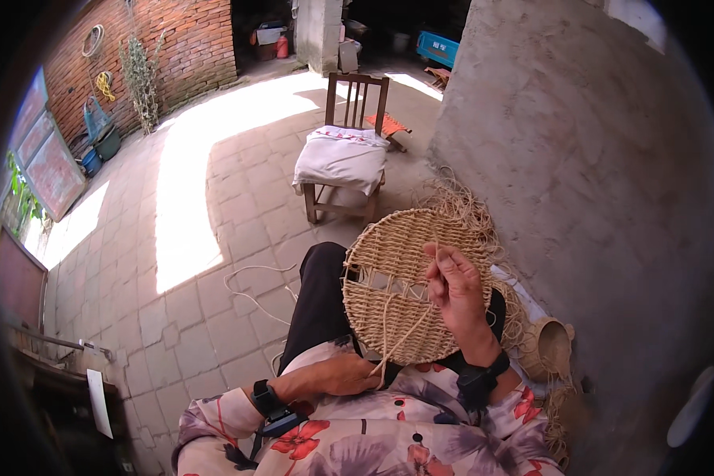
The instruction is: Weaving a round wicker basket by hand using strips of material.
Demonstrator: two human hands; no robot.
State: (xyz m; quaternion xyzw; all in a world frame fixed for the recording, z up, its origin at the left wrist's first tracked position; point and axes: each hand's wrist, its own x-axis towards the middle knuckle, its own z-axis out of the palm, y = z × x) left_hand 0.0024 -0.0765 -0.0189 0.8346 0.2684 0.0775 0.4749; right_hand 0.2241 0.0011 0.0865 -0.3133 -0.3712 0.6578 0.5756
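A round woven straw mat (pixel 397 274) rests upright on my lap, over my black trouser leg (pixel 317 297). My right hand (pixel 456 289) lies on the mat's right half, fingers pinched on straw strands near its upper edge. My left hand (pixel 345 374) sits below the mat's lower rim, closed on the loose ends of straw strands (pixel 397 329) that run up across the mat's face. Both wrists wear dark bands.
A wooden chair (pixel 349 151) with a white cushion stands ahead on the paved yard. A rough concrete wall (pixel 579 182) rises on my right, with loose straw (pixel 460 202) and a small woven basket (pixel 547 349) at its foot. A cord (pixel 250 293) lies on the paving.
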